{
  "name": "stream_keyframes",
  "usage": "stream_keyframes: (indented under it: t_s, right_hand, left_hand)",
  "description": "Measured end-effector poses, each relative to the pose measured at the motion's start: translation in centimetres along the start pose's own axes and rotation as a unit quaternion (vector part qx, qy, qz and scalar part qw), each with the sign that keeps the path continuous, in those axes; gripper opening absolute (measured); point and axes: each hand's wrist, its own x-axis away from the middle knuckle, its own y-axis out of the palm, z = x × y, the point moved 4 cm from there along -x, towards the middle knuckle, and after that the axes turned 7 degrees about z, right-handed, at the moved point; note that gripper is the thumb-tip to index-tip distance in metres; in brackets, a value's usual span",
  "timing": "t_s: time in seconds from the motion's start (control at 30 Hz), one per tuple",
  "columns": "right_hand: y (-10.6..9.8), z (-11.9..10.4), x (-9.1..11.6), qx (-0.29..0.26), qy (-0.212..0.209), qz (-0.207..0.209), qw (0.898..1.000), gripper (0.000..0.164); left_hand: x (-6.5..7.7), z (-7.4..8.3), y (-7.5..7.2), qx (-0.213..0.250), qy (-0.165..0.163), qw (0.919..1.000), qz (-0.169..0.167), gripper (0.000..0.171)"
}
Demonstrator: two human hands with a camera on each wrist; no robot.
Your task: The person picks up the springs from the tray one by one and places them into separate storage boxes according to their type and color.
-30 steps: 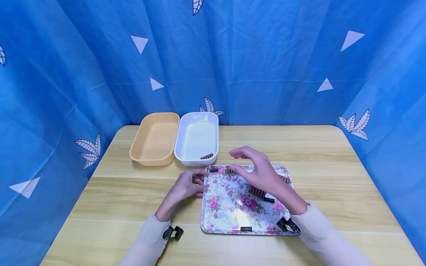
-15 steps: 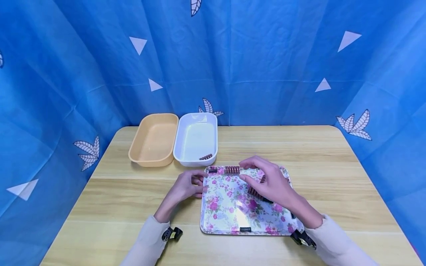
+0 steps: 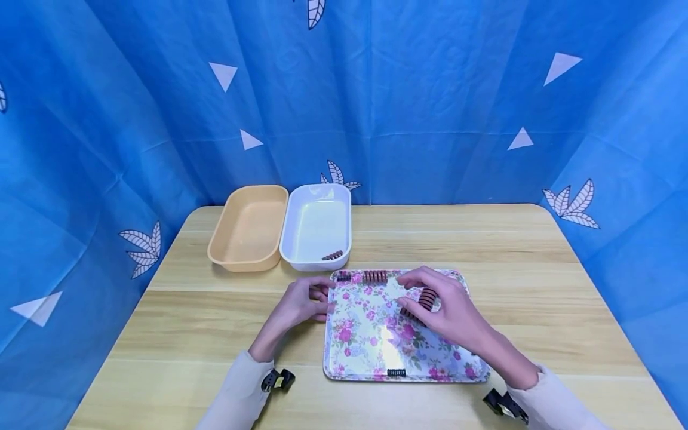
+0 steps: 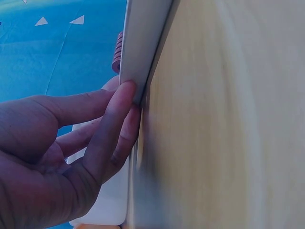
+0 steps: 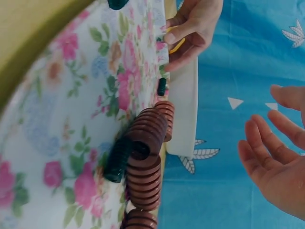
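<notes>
My left hand [image 3: 301, 301] is at the left edge of a floral tray [image 3: 357, 358], its fingers gripping the rim; the left wrist view shows fingertips [image 4: 125, 88] on the outer wall. Over the right half of the tray hovers my right hand [image 3: 451, 307], thumb and fingers apart with nothing between them. Large brown coil springs [image 3: 427, 297] lie just under it, partly hidden. The right wrist view has these brown springs [image 5: 145, 183] close together, with a dark green spring [image 5: 119, 160] leaning against them. Another brown spring [image 3: 374, 276] sits by the far rim.
A small dark spring [image 3: 343, 278] is in the tray's far left corner, and another dark spring [image 3: 396, 372] lies along the near rim. Behind stand a white basin [image 3: 317, 224] holding a brown spring [image 3: 332, 255], and an orange basin [image 3: 249, 230]. Blue curtain encloses the table [image 3: 537, 286].
My right hand has moved right and toward me, from near the far rim to over the brown springs, uncovering the far brown spring. The left hand stays at the tray's edge.
</notes>
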Motion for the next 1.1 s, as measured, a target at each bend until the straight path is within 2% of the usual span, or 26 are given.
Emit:
stream_keyframes:
  t_s: [0.23, 0.43, 0.83, 1.1]
  right_hand:
    - [-0.5, 0.4, 1.1, -0.006, 0.012, -0.015, 1.000, 0.031]
    - [-1.2, 0.8, 2.2, 0.011, 0.020, -0.021, 1.000, 0.034]
    - [-1.9, 1.6, 4.7, 0.026, 0.013, -0.032, 0.999, 0.040]
    - [-2.1, 3.2, 5.9, 0.046, 0.018, -0.026, 0.998, 0.033]
  left_hand:
    - [0.0, 0.0, -0.1, -0.006, 0.002, 1.0000, 0.003, 0.048]
    - [0.0, 0.0, -0.1, -0.013, -0.003, 0.9999, 0.009, 0.048]
    - [-0.2, 0.0, 0.1, -0.017, 0.005, 0.9998, 0.005, 0.049]
    - [-0.2, -0.2, 0.1, -0.010, -0.001, 0.9999, 0.004, 0.048]
